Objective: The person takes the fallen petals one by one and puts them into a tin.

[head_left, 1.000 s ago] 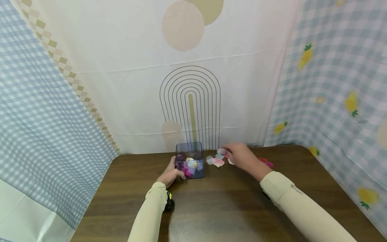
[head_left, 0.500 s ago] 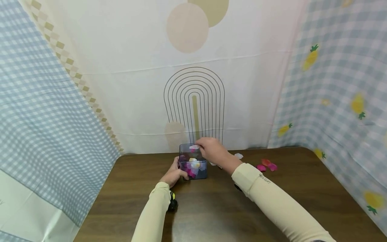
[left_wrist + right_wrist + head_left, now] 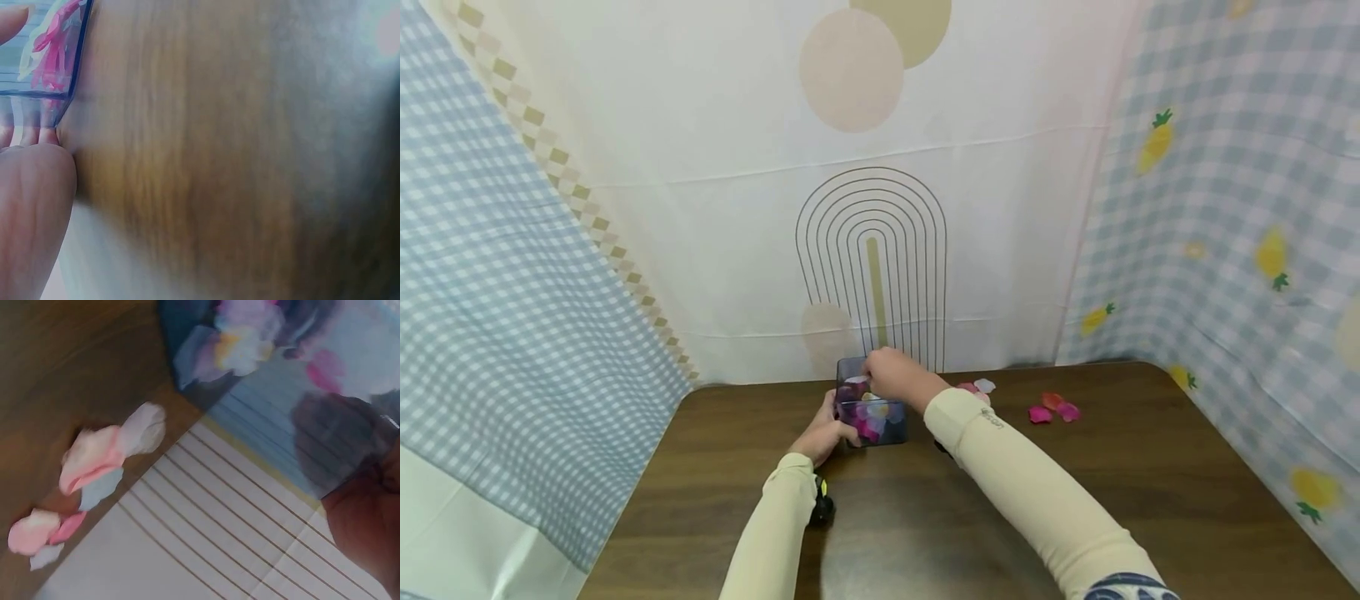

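A clear, bluish plastic box (image 3: 895, 433) stands near the back edge of the table, with several artificial flower petals (image 3: 871, 423) in magenta, white and yellow inside. My left hand (image 3: 820, 433) grips its left side, thumb at the front. In the left wrist view, pink petals (image 3: 53, 40) show through the box wall. My right hand (image 3: 897, 375) reaches into the open top, its fingers curled at a white petal (image 3: 855, 380) and a pink one. Through the wall in the right wrist view, a magenta petal (image 3: 325, 372) lies by the fingertips, which are partly hidden.
Right of the box lie loose pink and white petals (image 3: 94, 456), partly behind my right forearm in the head view. Farther right are red and magenta petals (image 3: 1052, 402). A patterned cloth (image 3: 737, 250) hangs directly behind the wooden table (image 3: 715, 500).
My right hand has moved left from the loose petals, carrying white and pink petals over the rim and down into the box. My left hand keeps its grip on the box.
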Available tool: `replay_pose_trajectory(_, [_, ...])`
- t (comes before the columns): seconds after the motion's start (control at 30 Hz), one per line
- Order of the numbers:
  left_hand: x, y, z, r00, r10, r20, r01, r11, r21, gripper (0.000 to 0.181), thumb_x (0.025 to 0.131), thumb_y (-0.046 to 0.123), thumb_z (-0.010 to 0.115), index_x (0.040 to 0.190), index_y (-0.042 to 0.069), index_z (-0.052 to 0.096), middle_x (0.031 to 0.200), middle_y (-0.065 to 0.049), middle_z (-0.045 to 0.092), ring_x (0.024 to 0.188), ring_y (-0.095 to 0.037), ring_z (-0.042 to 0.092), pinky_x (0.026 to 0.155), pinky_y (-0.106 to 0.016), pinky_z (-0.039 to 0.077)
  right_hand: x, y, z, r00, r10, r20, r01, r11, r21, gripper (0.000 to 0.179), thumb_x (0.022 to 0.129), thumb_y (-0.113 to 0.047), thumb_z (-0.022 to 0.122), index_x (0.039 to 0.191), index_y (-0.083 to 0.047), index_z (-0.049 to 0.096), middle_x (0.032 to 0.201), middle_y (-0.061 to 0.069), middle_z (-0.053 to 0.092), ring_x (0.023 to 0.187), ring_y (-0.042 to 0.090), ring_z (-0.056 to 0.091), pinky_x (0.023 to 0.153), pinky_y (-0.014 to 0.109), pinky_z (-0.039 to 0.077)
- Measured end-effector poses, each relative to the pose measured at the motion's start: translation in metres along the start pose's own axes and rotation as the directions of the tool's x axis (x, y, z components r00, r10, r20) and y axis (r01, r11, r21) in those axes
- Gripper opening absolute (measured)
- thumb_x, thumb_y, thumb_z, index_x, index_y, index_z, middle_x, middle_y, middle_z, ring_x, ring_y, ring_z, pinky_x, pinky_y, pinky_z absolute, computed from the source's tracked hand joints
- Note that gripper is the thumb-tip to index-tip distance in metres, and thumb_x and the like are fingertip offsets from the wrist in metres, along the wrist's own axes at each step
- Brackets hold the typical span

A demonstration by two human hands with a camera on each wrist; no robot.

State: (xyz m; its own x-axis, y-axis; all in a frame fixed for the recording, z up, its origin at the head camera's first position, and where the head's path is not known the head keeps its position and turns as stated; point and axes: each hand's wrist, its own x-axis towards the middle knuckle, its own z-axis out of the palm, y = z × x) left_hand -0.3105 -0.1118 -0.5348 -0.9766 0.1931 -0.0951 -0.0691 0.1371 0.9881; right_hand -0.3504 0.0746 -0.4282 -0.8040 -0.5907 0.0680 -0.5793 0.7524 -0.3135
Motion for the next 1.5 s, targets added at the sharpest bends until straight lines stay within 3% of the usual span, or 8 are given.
replay_pose_trajectory(0.07, [0.0, 0.0, 0.0, 1.0, 0.006, -0.003, -0.006, 1.0, -0.002, 0.1, 0.057, -0.011, 0.067, 0.149, 0.007, 0.032, 0.147, -0.021, 0.051, 0.126, -0.029, 0.056, 0.1, -0.028, 0.045, 0.003, -0.004, 0.001, 0.998, 0.05, 0.039, -0.05, 0.999, 0.004, 0.021, 0.098, 0.0, 0.061, 0.098, -0.003, 0.082, 0.078, 0.004, 0.068, 0.066, 0.014, 0.052, 0.065, 0.028, 0.048])
replay_pose_trajectory(0.23, [0.0, 0.0, 0.0, 1.0, 0.012, -0.009, -0.012, 1.0, 0.007, 0.1, 0.057, -0.011, 0.067, 0.149, 0.006, 0.033, 0.147, -0.02, 0.049, 0.129, -0.03, 0.053, 0.106, -0.033, 0.042, 0.008, -0.009, 0.002, 0.988, 0.133, 0.076, -0.131, 0.991, -0.023, 0.021, 0.098, -0.006, 0.066, 0.114, -0.005, 0.081, 0.11, 0.01, 0.081, 0.089, 0.02, 0.073, 0.084, 0.036, 0.063])
replay_pose_trajectory(0.53, [-0.002, 0.002, -0.002, 1.0, -0.002, -0.011, 0.002, 1.0, 0.025, 0.1, 0.058, -0.009, 0.069, 0.15, 0.007, 0.032, 0.149, -0.019, 0.048, 0.129, -0.029, 0.052, 0.109, -0.036, 0.041, 0.009, -0.007, 0.006, 0.992, 0.11, 0.066, -0.11, 0.994, -0.017, 0.025, 0.094, -0.008, 0.072, 0.117, -0.005, 0.08, 0.118, 0.012, 0.081, 0.108, 0.027, 0.077, 0.094, 0.04, 0.063])
replay_pose_trajectory(0.77, [-0.002, 0.001, 0.0, 1.0, 0.003, -0.006, -0.003, 1.0, 0.009, 0.1, 0.058, -0.009, 0.068, 0.15, 0.006, 0.033, 0.148, -0.019, 0.049, 0.127, -0.029, 0.054, 0.102, -0.029, 0.044, -0.004, 0.001, -0.004, 0.999, 0.038, -0.011, -0.035, 0.984, 0.176, 0.021, 0.103, -0.014, 0.067, 0.116, -0.006, 0.082, 0.117, 0.011, 0.081, 0.107, 0.025, 0.076, 0.094, 0.042, 0.062])
replay_pose_trajectory(0.97, [-0.002, 0.002, -0.001, 1.0, 0.005, 0.003, -0.005, 0.999, 0.035, 0.098, 0.059, -0.009, 0.07, 0.148, 0.007, 0.033, 0.147, -0.019, 0.048, 0.127, -0.028, 0.054, 0.105, -0.032, 0.044, -0.052, 0.026, -0.028, 0.989, 0.024, -0.147, 0.015, 0.965, 0.261, 0.028, 0.107, -0.022, 0.063, 0.125, -0.008, 0.079, 0.125, 0.011, 0.08, 0.109, 0.024, 0.076, 0.095, 0.044, 0.061])
replay_pose_trajectory(1.2, [0.0, 0.002, -0.004, 1.0, 0.008, 0.024, -0.008, 1.0, 0.03, 0.099, 0.061, -0.009, 0.071, 0.149, 0.009, 0.03, 0.151, -0.02, 0.044, 0.132, -0.031, 0.05, 0.118, -0.046, 0.038, -0.14, 0.081, -0.028, 0.948, 0.077, -0.308, -0.022, 0.984, 0.177, 0.024, 0.104, -0.023, 0.067, 0.117, -0.009, 0.082, 0.112, 0.008, 0.082, 0.103, 0.027, 0.075, 0.092, 0.05, 0.06])
replay_pose_trajectory(1.33, [0.0, 0.001, -0.005, 1.0, -0.009, 0.014, 0.009, 1.0, 0.013, 0.101, 0.06, -0.01, 0.071, 0.151, 0.008, 0.031, 0.151, -0.019, 0.045, 0.133, -0.031, 0.05, 0.12, -0.048, 0.036, -0.174, 0.105, -0.019, 0.933, 0.137, -0.331, -0.082, 0.981, 0.176, 0.02, 0.102, -0.023, 0.07, 0.113, -0.012, 0.083, 0.109, 0.006, 0.083, 0.098, 0.022, 0.076, 0.086, 0.046, 0.06])
replay_pose_trajectory(1.5, [0.001, -0.002, -0.004, 1.0, -0.005, 0.021, 0.004, 1.0, 0.008, 0.099, 0.061, -0.01, 0.071, 0.15, 0.008, 0.031, 0.149, -0.018, 0.045, 0.129, -0.029, 0.052, 0.111, -0.039, 0.042, -0.196, 0.125, -0.013, 0.924, 0.197, -0.327, -0.139, 0.972, 0.191, 0.016, 0.102, -0.022, 0.071, 0.11, -0.015, 0.083, 0.106, 0.002, 0.082, 0.09, 0.013, 0.073, 0.08, 0.04, 0.059])
